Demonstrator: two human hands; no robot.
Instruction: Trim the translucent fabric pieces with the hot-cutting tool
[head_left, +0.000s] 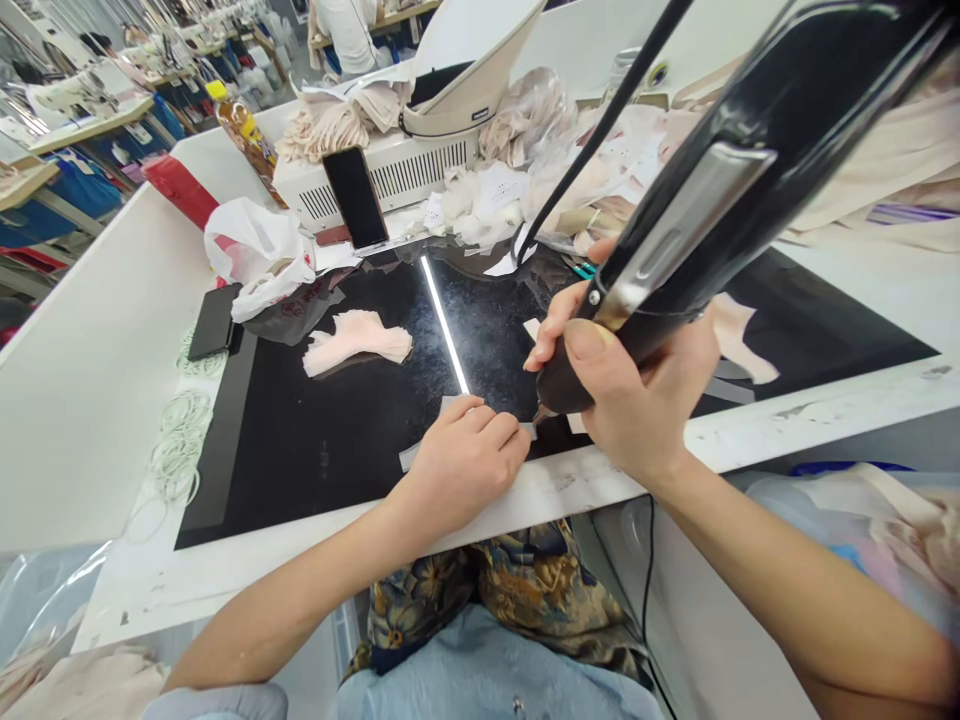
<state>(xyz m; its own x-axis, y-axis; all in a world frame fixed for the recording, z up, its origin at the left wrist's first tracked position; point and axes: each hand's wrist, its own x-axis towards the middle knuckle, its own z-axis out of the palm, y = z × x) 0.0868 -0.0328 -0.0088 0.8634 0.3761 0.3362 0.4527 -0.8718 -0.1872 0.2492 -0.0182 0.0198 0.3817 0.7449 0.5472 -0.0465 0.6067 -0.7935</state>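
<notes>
My right hand (645, 390) is wrapped around a black corded hand tool (697, 190) with a silver lever on its side. The tool's narrow metal tip (544, 412) points down, close beside my left hand (469, 460). My left hand is closed, its fingers curled and pressed down at the front of the black mat (337, 430). Under it, ends of a grey strip (409, 457) stick out; what its fingertips hold is hidden. To the left, a stack of cut pale-pink fabric pieces (356, 340) lies on the mat. Another pink piece (742, 335) lies right of my right hand.
Left are green elastic loops (176, 450), a dark phone-like slab (214, 322) and a white plastic bag (259, 255). Behind stand an upright phone (355, 197), a drink bottle (244, 135), a beige visor (472, 75) and fabric scraps (487, 200). A black cord (592, 145) hangs near my right hand.
</notes>
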